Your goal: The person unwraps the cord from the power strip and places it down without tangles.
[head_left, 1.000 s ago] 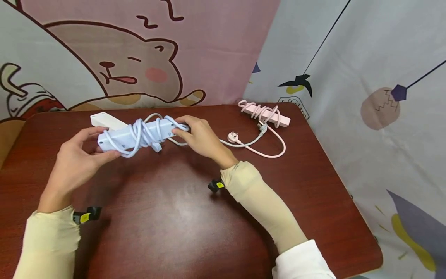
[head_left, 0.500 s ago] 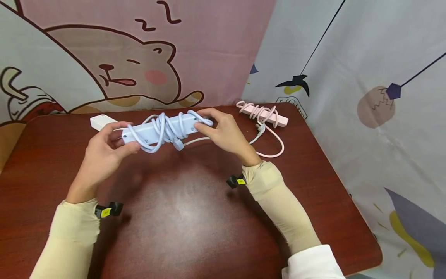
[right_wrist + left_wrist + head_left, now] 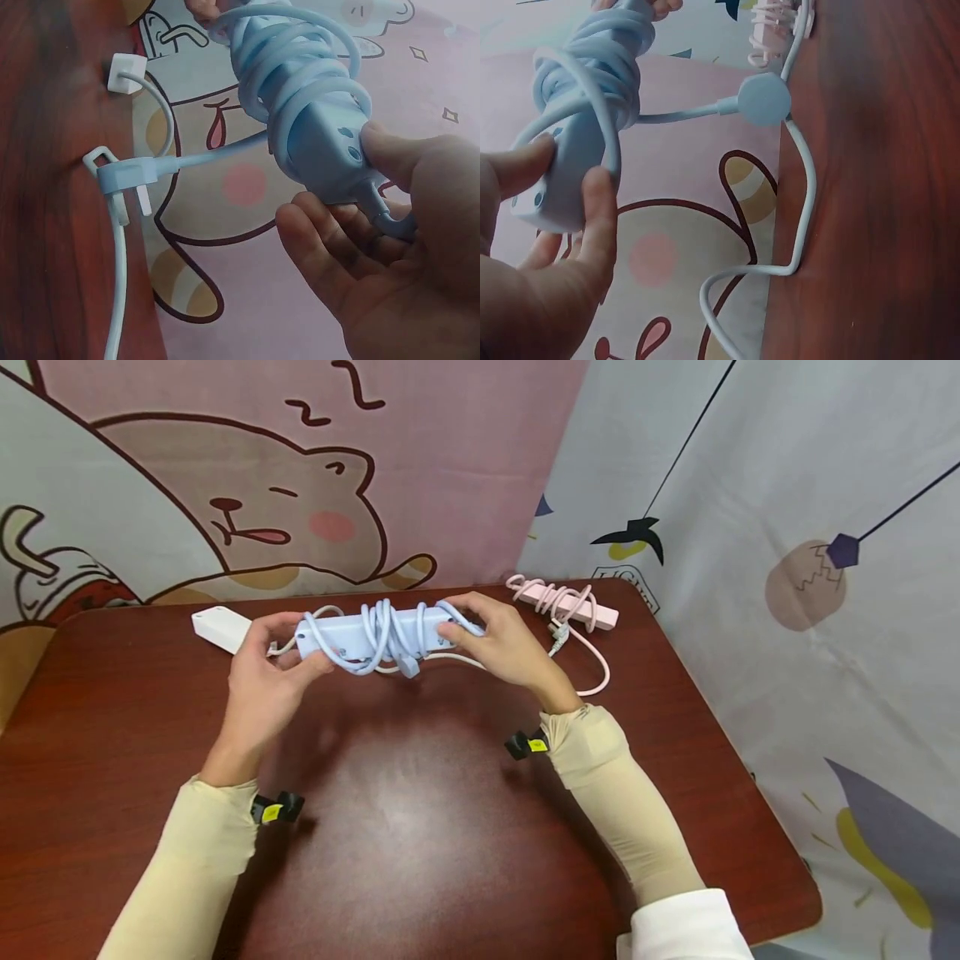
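A light blue power strip (image 3: pixel 341 637), its own cord wound around the middle, is held up over the far part of the table. My left hand (image 3: pixel 262 681) grips its left end, thumb on the near face. At the other end, my right hand (image 3: pixel 512 645) holds the strip between thumb and fingers, where the cord leaves the body (image 3: pixel 322 150). The strip's blue plug (image 3: pixel 765 99) hangs below the coils on a short length of cord. In the right wrist view, the plug's prongs show.
Behind my left hand lies a white power strip (image 3: pixel 222 628), its white cord (image 3: pixel 457 657) running right along the table. A pink power strip (image 3: pixel 607 617) wrapped in its cord lies at the back right, near the white cord's plug (image 3: pixel 558 635). A printed curtain hangs behind.
Both hands have carried the blue power strip to the right and turned it closer to level. More of the white power strip shows, and the right hand now covers the pink strip's plug.
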The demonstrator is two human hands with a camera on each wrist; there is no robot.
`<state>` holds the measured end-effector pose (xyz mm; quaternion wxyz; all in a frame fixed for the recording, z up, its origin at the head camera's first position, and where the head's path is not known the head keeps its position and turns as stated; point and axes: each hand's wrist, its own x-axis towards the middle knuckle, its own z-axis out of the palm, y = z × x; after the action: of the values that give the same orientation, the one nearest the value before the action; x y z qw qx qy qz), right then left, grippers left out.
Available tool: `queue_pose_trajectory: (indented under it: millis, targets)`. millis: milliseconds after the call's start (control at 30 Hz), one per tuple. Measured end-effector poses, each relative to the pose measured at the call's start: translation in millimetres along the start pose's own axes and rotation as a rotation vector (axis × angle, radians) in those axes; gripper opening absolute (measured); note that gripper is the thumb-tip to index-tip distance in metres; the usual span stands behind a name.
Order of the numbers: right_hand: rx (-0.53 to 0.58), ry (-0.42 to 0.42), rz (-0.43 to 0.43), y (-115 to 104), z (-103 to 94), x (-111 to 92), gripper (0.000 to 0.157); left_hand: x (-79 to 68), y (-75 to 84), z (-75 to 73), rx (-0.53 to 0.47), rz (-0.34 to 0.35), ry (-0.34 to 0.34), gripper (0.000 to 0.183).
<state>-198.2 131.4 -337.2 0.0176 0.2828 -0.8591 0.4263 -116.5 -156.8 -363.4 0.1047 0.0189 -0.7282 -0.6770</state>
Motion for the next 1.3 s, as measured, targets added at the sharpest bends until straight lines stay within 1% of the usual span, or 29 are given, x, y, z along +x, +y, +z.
queue_pose_trajectory:
  millis: [33,67,100,200,267,333,400,433,500,567,633,733,800,867,967,1067,1167,1233,1300]
  targets:
    - [-0.003,0.002,-0.002,0.3,0.1,-0.2,0.037,0.6,0.1,1.9,0.014,-0.011,0.028,0.051]
    - [-0.003,0.004,-0.003,0.8,0.3,-0.3,0.037,1.1,0.1,3.1,0.043,-0.020,0.044,0.048]
    - [-0.001,0.006,-0.004,1.2,0.4,-0.5,0.036,1.7,0.0,4.0,0.049,-0.027,0.051,0.046]
    - [0.012,0.009,-0.004,2.2,0.7,-1.3,0.036,3.1,-1.2,3.8,0.064,-0.030,0.033,0.042]
    - [0.026,0.001,0.001,3.3,0.6,-1.5,0.036,3.4,-2.4,2.4,0.071,-0.014,0.011,0.040]
    - [0.044,-0.017,0.005,4.4,0.0,-1.2,0.038,3.3,-3.4,0.4,0.069,0.010,0.006,0.041]
    - [0.075,-0.062,0.007,6.5,-2.1,-1.1,0.043,2.6,-4.3,-1.9,0.054,0.021,0.020,0.040]
    - [0.106,-0.093,0.001,8.1,-4.0,-1.4,0.047,2.1,-4.7,-3.1,0.038,0.023,0.027,0.040]
    - [0.155,-0.155,-0.005,10.5,-8.9,-2.3,0.050,1.0,-5.3,-5.3,0.035,0.029,0.039,0.040]
    - [0.197,-0.210,-0.008,11.9,-14.0,-1.9,0.052,-0.1,-6.3,-7.1,0.051,0.035,0.040,0.041]
    - [0.224,-0.236,-0.001,11.8,-17.3,1.2,0.052,-1.0,-7.3,-7.9,0.093,0.056,0.024,0.041]
    - [0.193,-0.262,0.013,9.8,-18.6,10.5,0.044,-2.1,-9.1,-7.2,0.154,0.089,-0.006,0.041]
    - [0.183,-0.300,0.025,9.0,-17.6,17.1,0.036,-2.8,-10.0,-6.2,0.188,0.113,-0.028,0.040]
    - [0.160,-0.355,0.021,9.2,-15.7,21.9,0.033,-3.5,-10.6,-5.2,0.201,0.128,-0.050,0.039]
    - [0.142,-0.442,-0.012,9.7,-10.7,26.1,0.034,-3.9,-11.4,-4.5,0.214,0.156,-0.079,0.037]
    - [0.131,-0.507,-0.073,11.4,-3.3,29.0,0.034,-4.2,-12.1,-4.1,0.207,0.177,-0.103,0.037]
    - [0.137,-0.532,-0.114,12.7,3.9,30.6,0.031,-4.5,-12.8,-3.8,0.191,0.186,-0.125,0.037]
    - [0.139,-0.533,-0.113,12.7,7.3,30.8,0.029,-4.6,-13.2,-3.9,0.183,0.186,-0.135,0.037]
    - [0.104,-0.510,-0.100,11.7,8.8,30.1,0.027,-4.6,-13.6,-4.4,0.175,0.185,-0.138,0.037]
